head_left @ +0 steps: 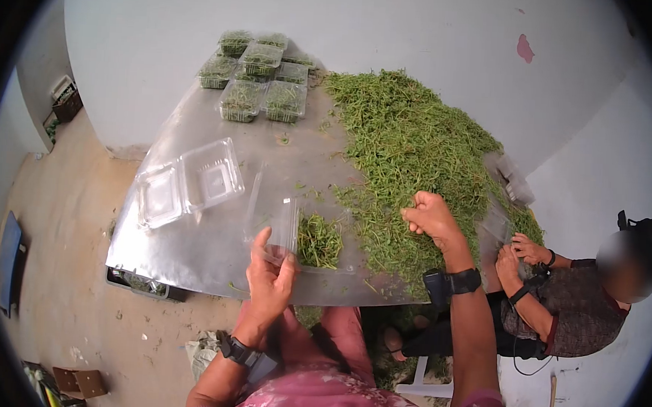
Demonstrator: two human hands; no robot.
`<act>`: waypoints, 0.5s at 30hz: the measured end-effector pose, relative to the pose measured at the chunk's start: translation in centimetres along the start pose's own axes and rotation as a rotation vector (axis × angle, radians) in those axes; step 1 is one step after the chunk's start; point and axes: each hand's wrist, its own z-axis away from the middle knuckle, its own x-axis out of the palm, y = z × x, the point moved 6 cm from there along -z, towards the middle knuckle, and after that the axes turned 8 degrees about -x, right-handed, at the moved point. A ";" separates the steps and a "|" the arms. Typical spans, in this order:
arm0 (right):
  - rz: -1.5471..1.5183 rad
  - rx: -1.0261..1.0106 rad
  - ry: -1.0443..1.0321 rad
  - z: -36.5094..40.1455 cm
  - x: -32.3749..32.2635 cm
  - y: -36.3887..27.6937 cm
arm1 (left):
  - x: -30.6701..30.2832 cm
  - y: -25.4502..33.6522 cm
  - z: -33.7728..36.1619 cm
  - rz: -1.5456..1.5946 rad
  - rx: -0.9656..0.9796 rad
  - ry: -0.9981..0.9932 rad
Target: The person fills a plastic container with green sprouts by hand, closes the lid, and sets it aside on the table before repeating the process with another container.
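Note:
A clear plastic clamshell box lies with its lid raised near the table's front edge. Some cut green stems sit in its base. My left hand grips the box at its hinge side, thumb and fingers closed on the plastic. Just above the near side of a large heap of greens, my right hand is closed with the fingers curled in. Whether anything is inside that hand is hidden.
Another open clamshell lies on the metal table at left. Filled boxes are stacked at the back. At right, a co-worker has both hands at the table edge. A dark crate stands below the left edge.

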 end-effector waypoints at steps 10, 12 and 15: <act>0.151 -0.165 -0.162 2.0 8.6 -6.1 | 0.0 0.0 0.1 -0.006 -0.002 -0.010; 0.358 -0.266 -0.133 2.0 9.2 -6.3 | 0.0 0.0 0.1 0.006 -0.011 -0.009; 0.375 -0.345 -0.134 2.2 9.7 -6.4 | 0.0 0.1 0.1 0.002 -0.013 -0.007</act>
